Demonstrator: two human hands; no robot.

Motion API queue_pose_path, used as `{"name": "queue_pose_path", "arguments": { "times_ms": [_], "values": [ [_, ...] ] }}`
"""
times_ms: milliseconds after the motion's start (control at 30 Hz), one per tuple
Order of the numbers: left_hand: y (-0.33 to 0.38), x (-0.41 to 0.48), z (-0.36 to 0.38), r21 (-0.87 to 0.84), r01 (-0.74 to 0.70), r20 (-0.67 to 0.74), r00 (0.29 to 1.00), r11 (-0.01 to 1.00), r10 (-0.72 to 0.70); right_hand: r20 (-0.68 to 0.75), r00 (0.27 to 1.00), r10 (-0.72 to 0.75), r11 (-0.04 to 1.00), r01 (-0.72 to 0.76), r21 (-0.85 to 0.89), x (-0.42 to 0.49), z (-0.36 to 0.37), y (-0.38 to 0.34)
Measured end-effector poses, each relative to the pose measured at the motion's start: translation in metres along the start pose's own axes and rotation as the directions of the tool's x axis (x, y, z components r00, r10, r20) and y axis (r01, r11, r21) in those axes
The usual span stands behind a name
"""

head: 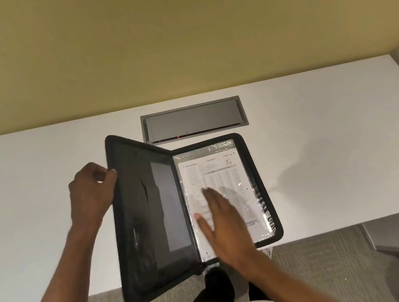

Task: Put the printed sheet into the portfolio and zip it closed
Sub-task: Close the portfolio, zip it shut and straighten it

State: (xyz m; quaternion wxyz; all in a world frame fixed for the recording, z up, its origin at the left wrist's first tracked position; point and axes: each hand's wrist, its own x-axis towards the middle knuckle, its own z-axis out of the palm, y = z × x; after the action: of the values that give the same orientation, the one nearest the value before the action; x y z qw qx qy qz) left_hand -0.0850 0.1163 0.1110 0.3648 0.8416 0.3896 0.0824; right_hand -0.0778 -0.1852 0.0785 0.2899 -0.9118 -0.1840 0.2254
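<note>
A black zip portfolio lies open on the white desk, its near end hanging over the front edge. Its left cover is raised at an angle, and my left hand grips that cover's outer edge. The printed sheet, white with dense rows of print, rests inside a clear plastic sleeve on the right half. My right hand lies flat, fingers spread, over the lower left part of the sheet and holds nothing. The zipper runs round the rim and is undone.
A grey metal cable hatch is set into the white desk just behind the portfolio. A yellow wall stands behind the desk. Grey carpet and my dark shoes show below the desk's front edge.
</note>
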Motion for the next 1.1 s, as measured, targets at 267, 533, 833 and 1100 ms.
{"name": "queue_pose_path", "arguments": {
  "times_ms": [267, 533, 833, 1100],
  "values": [
    [0.076, -0.033, 0.042, -0.186, -0.128, 0.09, 0.985, 0.974, 0.147, -0.071, 0.967, -0.245, 0.97, 0.244, -0.022, -0.02, -0.012, -0.095],
    [0.062, -0.085, 0.093, -0.416, -0.063, 0.298, 0.933, 0.907, 0.202, -0.152, 0.979, -0.133, 0.99, 0.137, 0.013, -0.017, -0.032, -0.05],
    [0.02, -0.14, 0.172, -0.17, -0.17, 0.528, 0.816, 0.971, 0.235, -0.185, 0.971, 0.15, 0.986, -0.132, 0.103, -0.003, -0.067, 0.042],
    [0.009, -0.165, 0.245, 0.097, -0.345, 0.543, 0.804, 0.934, 0.241, -0.092, 0.953, 0.289, 0.947, -0.27, 0.176, 0.017, -0.071, 0.133]
  ]
}}
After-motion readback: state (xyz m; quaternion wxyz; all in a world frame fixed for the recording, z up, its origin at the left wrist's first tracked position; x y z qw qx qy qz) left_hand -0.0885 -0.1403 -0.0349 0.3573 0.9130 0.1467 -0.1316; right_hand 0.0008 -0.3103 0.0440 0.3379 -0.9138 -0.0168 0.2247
